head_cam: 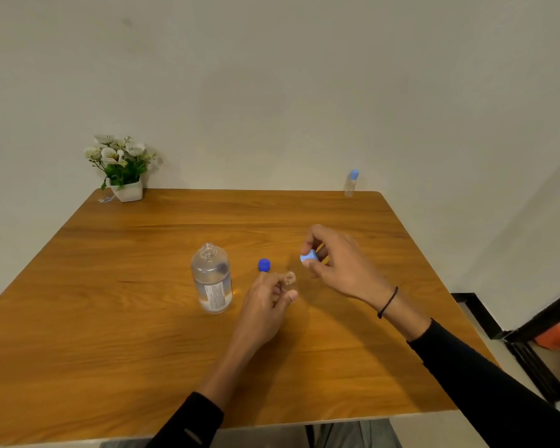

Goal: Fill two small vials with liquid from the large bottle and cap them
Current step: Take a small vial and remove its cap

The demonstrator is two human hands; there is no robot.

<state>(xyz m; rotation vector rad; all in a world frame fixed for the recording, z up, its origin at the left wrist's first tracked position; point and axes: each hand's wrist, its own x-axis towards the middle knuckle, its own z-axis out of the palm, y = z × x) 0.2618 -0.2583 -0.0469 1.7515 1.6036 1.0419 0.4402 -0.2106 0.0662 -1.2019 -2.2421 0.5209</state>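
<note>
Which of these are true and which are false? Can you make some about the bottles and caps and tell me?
1. The big bottle has its cap on. False: its neck is open, and a dark blue cap sits on the table beside it.
2. The right hand holds a light blue cap. True.
3. The left hand holds a small open vial. True.
4. The flower pot stands in the middle of the table. False: it stands at the far left corner.
5. A capped vial stands at the far right corner. True.
</note>
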